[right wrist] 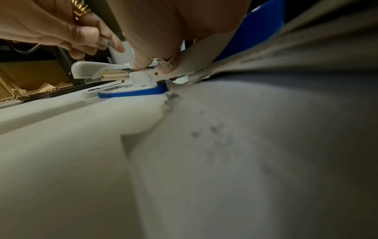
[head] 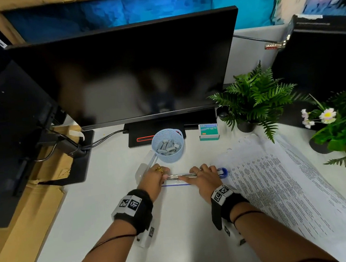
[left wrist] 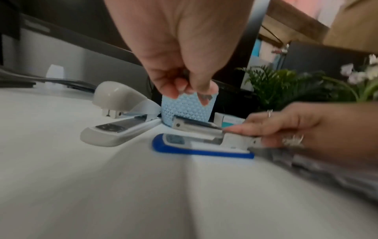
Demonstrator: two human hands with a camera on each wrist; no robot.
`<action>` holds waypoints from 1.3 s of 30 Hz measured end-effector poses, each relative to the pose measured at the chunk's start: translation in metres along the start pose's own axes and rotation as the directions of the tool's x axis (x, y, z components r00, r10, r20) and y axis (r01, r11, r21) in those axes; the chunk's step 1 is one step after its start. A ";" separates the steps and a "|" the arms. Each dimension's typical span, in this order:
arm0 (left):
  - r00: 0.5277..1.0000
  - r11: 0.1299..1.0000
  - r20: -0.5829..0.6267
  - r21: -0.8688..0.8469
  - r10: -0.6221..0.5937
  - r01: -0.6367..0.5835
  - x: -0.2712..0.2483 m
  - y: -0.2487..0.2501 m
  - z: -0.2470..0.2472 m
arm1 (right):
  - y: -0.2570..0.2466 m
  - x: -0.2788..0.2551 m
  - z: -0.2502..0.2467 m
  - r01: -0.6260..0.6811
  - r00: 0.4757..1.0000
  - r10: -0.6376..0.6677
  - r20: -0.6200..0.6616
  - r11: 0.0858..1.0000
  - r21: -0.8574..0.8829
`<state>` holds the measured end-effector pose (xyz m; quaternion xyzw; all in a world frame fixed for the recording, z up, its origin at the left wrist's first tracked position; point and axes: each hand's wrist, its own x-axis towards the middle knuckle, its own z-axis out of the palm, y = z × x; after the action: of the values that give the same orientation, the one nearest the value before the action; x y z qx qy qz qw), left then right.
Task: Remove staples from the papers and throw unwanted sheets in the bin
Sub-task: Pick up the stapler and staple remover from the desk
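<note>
A blue stapler (head: 223, 172) lies opened flat on the white desk, its metal magazine (left wrist: 196, 127) exposed. My right hand (head: 195, 174) holds it at the white hinge block (right wrist: 143, 79), with one finger laid along the magazine. Just above the magazine's front end my left hand (head: 161, 175) pinches a small grey piece that looks like a staple strip (right wrist: 106, 42). A pile of printed papers (head: 278, 184) lies spread on the desk to the right of the stapler. No bin is in view.
A white stapler (left wrist: 118, 121) sits just left of the blue one. Behind them stand a pale blue basket (head: 167, 145) of staple strips and a staple box (head: 208, 131). The monitor (head: 120, 72) fills the back, and potted plants (head: 253, 97) stand right.
</note>
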<state>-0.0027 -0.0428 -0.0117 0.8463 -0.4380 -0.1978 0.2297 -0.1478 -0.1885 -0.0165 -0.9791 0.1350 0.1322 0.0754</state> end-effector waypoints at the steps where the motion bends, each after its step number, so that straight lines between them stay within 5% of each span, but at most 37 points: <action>1: 0.999 0.997 -0.036 0.080 0.018 -0.015 0.000 0.000 0.000 | 0.000 0.000 0.000 -0.001 1.000 0.001 -0.001 1.000 0.000; 7: 0.966 0.953 -0.150 0.253 0.212 -0.170 -0.003 -0.008 0.011 | 0.002 0.000 0.001 0.015 1.000 -0.014 0.028 1.000 -0.019; 12: 0.984 0.991 -0.119 0.033 0.133 -0.130 -0.004 -0.014 0.016 | 0.002 0.002 0.002 -0.023 0.999 0.022 0.024 0.999 0.033; 29: 0.998 0.996 -0.035 -0.074 -0.044 0.041 0.003 -0.011 0.023 | 0.005 0.008 0.006 -0.052 0.998 0.051 0.021 0.996 0.078; 34: 1.000 0.999 0.007 -0.046 0.021 -0.021 0.000 -0.012 0.022 | 0.006 0.008 0.005 -0.049 0.998 0.047 0.033 0.996 0.069; 39: 0.992 0.995 -0.083 0.048 0.097 -0.093 0.002 -0.015 0.021 | 0.005 0.008 0.008 -0.043 0.999 0.043 0.009 0.997 0.071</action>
<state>-0.0029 -0.0416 -0.0380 0.8371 -0.4718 -0.1406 0.2386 -0.1435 -0.1942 -0.0270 -0.9722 0.1603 0.1323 0.1081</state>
